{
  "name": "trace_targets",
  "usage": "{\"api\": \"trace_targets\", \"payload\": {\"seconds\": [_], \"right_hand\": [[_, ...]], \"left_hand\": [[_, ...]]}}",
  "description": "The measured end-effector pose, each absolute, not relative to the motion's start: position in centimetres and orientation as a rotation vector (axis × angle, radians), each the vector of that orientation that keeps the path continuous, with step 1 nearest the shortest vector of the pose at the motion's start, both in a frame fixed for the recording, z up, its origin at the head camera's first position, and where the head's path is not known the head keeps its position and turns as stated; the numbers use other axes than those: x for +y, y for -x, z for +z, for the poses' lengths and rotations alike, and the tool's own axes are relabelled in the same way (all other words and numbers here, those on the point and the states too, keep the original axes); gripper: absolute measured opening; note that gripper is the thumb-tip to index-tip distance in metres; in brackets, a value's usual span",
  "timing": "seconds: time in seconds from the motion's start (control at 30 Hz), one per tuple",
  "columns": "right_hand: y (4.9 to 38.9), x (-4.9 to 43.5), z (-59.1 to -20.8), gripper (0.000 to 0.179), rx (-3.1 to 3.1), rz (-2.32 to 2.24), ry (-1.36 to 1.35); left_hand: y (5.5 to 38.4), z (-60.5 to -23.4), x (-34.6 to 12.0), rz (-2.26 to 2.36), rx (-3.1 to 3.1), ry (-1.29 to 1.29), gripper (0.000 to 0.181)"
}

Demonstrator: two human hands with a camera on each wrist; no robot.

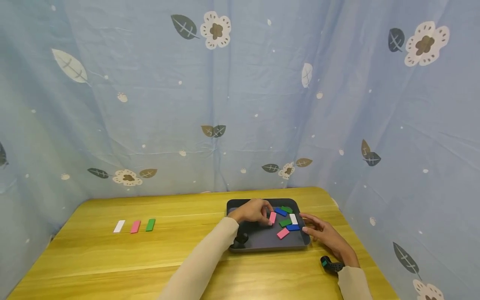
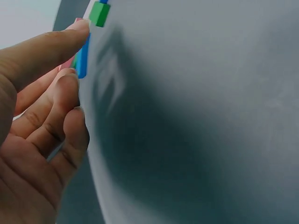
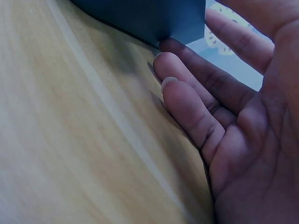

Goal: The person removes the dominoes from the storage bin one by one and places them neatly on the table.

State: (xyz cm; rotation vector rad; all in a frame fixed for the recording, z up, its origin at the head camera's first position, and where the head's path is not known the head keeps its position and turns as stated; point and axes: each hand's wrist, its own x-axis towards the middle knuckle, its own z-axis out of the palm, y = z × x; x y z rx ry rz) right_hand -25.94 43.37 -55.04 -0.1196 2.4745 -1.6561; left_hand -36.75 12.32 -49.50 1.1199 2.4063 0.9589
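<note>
My left hand [image 1: 254, 209] is over the dark grey tray [image 1: 270, 246] and pinches a pink block [image 1: 273, 217] between thumb and fingertips. In the left wrist view that pink block [image 2: 67, 62] is mostly hidden by the fingers. Inside the tray's right half lie several flat blocks: a white block [image 1: 293, 218], a second pink block [image 1: 283, 233], green ones such as the green block [image 1: 285, 223], and blue ones such as the blue block [image 1: 293, 228]. Beside the tray's right wall rests my right hand [image 1: 330, 236], fingers extended and touching its edge.
A white block [image 1: 119, 226], a pink block [image 1: 135, 226] and a green block [image 1: 150, 225] lie in a row on the left of the wooden table [image 1: 112, 262]. A patterned blue curtain [image 1: 161, 96] hangs behind and to the right.
</note>
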Motion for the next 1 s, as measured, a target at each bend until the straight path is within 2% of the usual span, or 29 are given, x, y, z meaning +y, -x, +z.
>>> {"api": "trace_targets", "payload": {"seconds": [0.23, 0.5, 1.0], "right_hand": [[25.8, 43.5, -55.2, 0.057, 2.464, -1.657, 0.114], [25.8, 43.3, -55.0, 0.058, 2.446, -1.666, 0.128], [25.9, 43.3, -55.0, 0.059, 2.428, -1.658, 0.132]], "left_hand": [[36.7, -48.1, 11.0, 0.947, 2.445, -1.215, 0.041], [36.5, -46.7, 8.6, 1.032, 2.442, -1.208, 0.042], [36.5, -46.2, 4.0, 1.05, 2.506, -1.263, 0.043]]}}
